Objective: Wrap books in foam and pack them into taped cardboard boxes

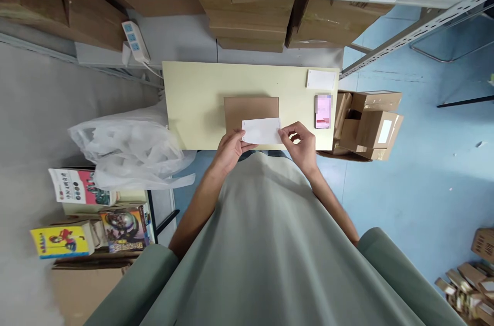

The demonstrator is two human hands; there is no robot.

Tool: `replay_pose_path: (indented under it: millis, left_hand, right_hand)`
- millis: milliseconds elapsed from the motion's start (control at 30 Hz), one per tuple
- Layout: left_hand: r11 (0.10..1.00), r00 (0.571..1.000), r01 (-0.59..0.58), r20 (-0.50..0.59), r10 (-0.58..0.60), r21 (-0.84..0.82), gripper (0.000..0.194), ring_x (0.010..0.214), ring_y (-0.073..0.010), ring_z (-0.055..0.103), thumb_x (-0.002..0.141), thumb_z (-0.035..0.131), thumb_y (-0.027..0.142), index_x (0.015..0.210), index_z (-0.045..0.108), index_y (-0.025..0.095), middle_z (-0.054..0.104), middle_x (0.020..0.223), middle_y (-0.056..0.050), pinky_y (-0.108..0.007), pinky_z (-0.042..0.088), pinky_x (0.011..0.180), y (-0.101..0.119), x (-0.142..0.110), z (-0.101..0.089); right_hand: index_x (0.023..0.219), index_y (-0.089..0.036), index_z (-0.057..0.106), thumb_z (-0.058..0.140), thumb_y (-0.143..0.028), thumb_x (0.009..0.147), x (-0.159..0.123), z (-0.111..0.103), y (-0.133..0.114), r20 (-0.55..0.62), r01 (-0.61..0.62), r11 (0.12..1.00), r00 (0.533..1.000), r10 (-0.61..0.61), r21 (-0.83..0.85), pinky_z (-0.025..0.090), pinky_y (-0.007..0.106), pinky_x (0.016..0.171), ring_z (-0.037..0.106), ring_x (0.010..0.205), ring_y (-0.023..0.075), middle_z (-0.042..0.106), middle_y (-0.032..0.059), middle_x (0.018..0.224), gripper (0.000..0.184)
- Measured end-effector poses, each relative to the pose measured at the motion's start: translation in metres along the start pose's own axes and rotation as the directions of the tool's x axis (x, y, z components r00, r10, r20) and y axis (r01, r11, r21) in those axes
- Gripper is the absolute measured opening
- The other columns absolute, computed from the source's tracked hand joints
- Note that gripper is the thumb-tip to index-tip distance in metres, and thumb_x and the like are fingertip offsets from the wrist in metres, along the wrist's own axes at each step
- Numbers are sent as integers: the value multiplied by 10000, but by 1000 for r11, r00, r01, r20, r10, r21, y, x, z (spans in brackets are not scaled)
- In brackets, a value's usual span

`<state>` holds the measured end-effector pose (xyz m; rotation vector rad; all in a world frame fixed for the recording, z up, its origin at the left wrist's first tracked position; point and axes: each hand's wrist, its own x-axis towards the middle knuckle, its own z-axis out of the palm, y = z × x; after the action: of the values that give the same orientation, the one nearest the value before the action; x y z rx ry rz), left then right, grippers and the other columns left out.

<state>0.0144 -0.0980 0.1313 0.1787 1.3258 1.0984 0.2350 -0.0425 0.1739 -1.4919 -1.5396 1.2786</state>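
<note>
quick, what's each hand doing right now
Left hand: closed, holding the white paper slip by its left end.
Right hand: closed, pinching the slip's right edge.

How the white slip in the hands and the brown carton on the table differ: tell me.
Color: the white slip is white; the brown carton is brown.
Size: the slip looks narrower than the carton.
Support: the slip is held between the left hand and right hand, while the carton rests on the table.
Shared: both look rectangular.
</note>
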Motion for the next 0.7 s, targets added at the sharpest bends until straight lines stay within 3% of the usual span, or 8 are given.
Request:
replay_pose_path:
  millis: [167,367,467,567,700]
  left_hand:
    - [999,998,4,55,-2,-44,361,1364,-384,718,822,871,490,981,713,207,812,1282,-108,-505,675,1038,-9,2,-13]
    - [997,992,-6,125,16,-77,455,1255,-307,771,840,932,569,1090,717,256,802,1261,-60,-440,682,994,-10,3,-29]
    - [997,990,-35,134,43,-62,468,1182,-273,781,824,937,598,1054,713,257,801,1228,-64,-399,676,950,-9,4,-36]
    - [995,992,-96,89,95,14,491,1138,-259,776,821,917,648,1029,720,250,801,1166,-76,-364,657,909,-10,9,-43]
    - [965,978,-180,-75,197,190,564,1033,-239,764,783,911,709,1002,736,219,795,1061,-83,-322,612,820,-13,29,-49]
  right_hand:
    - [865,-258,710,719,-461,1043,-8,7,-13,4,50,997,999,-49,-59,590,328,705,696,819,180,739,11,882,270]
    - [873,-265,703,704,-442,1063,-13,16,-28,5,102,991,995,-102,-85,582,330,702,688,815,180,731,7,876,259]
    - [861,-267,688,686,-485,1082,-19,20,-33,-6,136,984,991,-137,-114,580,335,697,683,806,184,720,10,862,310]
    - [871,-265,709,660,-570,1087,-19,25,-27,-6,126,980,992,-128,-151,588,340,711,699,819,193,737,23,878,377]
    - [847,-247,709,643,-730,1041,3,35,6,-26,-62,975,998,57,-214,598,345,768,734,824,208,778,47,900,524]
